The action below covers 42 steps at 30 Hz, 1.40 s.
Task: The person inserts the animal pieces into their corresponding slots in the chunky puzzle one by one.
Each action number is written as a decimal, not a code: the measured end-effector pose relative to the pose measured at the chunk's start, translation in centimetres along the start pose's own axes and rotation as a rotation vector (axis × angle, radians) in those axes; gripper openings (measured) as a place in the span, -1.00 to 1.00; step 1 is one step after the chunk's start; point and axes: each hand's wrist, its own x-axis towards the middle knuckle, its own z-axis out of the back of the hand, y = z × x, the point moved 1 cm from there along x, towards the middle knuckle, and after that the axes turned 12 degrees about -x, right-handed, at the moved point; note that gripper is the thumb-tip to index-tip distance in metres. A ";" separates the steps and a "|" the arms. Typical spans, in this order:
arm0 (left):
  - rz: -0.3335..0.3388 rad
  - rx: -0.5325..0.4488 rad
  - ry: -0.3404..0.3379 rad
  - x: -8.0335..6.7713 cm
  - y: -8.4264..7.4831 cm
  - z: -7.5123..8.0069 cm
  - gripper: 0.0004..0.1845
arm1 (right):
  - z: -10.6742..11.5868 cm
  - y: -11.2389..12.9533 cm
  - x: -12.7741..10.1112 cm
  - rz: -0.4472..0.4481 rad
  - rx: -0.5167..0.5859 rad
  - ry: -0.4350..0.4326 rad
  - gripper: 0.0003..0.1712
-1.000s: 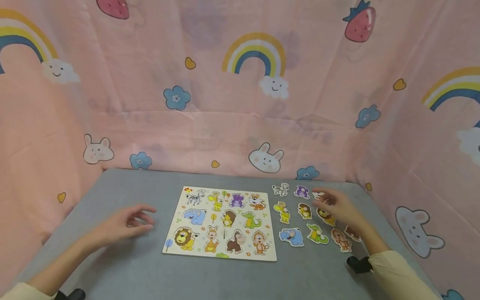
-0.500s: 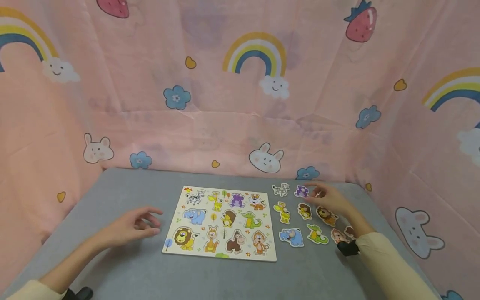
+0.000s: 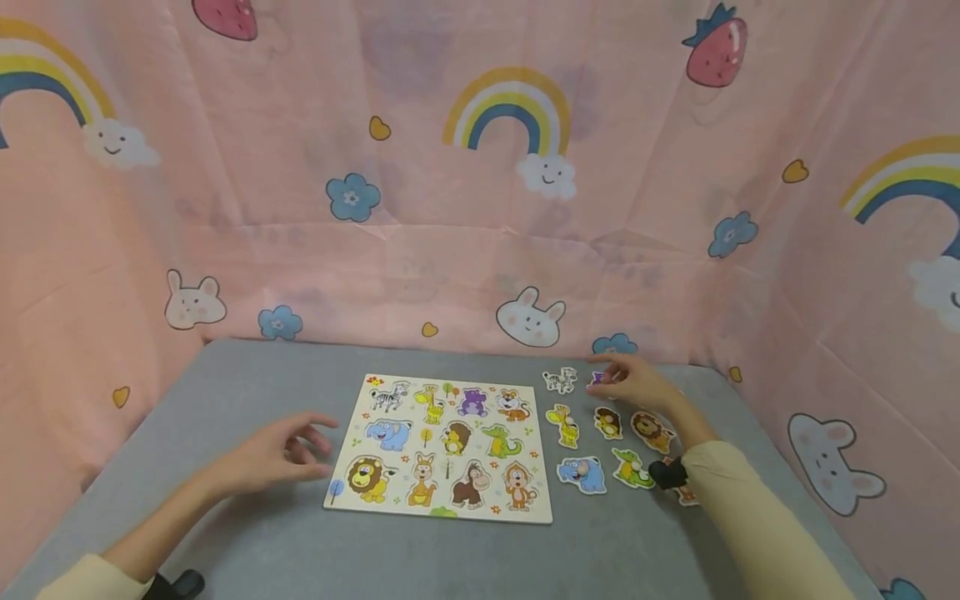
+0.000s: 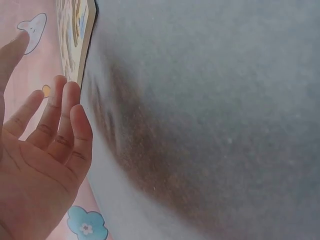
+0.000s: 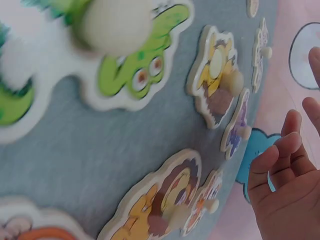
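Note:
My right hand (image 3: 637,387) hovers with fingers spread over a purple hippo puzzle piece (image 3: 597,378), partly covering it in the head view. In the right wrist view the fingers are loosely bent and hold nothing; the purple hippo's knob (image 5: 244,132) stands free. Near it lie a zebra piece (image 3: 560,381), a hedgehog piece (image 3: 607,423), a lion piece (image 3: 652,432) and a tiger piece (image 5: 200,204). My left hand (image 3: 277,450), relaxed and holding nothing, is just beside the left edge of the wooden animal puzzle board (image 3: 442,446).
Right of the board are also a giraffe piece (image 3: 564,427), an elephant piece (image 3: 582,475) and a crocodile piece (image 3: 632,469). My right sleeve (image 3: 742,508) overlaps further pieces. A pink patterned cloth (image 3: 420,267) encloses the grey table (image 3: 262,367) at the back and sides.
My right hand has moved left, from above the tiger and lion pieces to the purple hippo. The left hand has drifted right, closer to the board. The pieces have stayed in place.

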 end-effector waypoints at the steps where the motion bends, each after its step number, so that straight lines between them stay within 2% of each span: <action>1: 0.000 -0.001 0.001 0.0 0.0 -0.1 -0.27 | 0.0 0.0 0.1 -0.002 0.001 0.001 -0.25; 14: -0.023 -0.053 0.034 0.6 0.5 -0.2 -0.27 | -0.9 0.1 1.4 -0.026 0.064 0.028 -0.31; 19: -0.008 -0.045 0.041 1.0 0.7 -0.5 -0.27 | -1.4 0.0 1.9 -0.023 0.078 0.043 -0.32; 27: -0.003 -0.055 0.051 1.3 0.9 -0.7 -0.27 | -2.2 0.1 3.1 -0.014 0.057 0.010 -0.38; 36: 0.000 -0.067 0.063 1.2 0.8 -0.7 -0.29 | -2.6 0.3 2.9 -0.031 0.081 -0.028 -0.43; 42: -0.002 -0.063 0.063 1.2 0.8 -0.7 -0.30 | -2.9 0.5 3.3 -0.044 0.039 -0.035 -0.43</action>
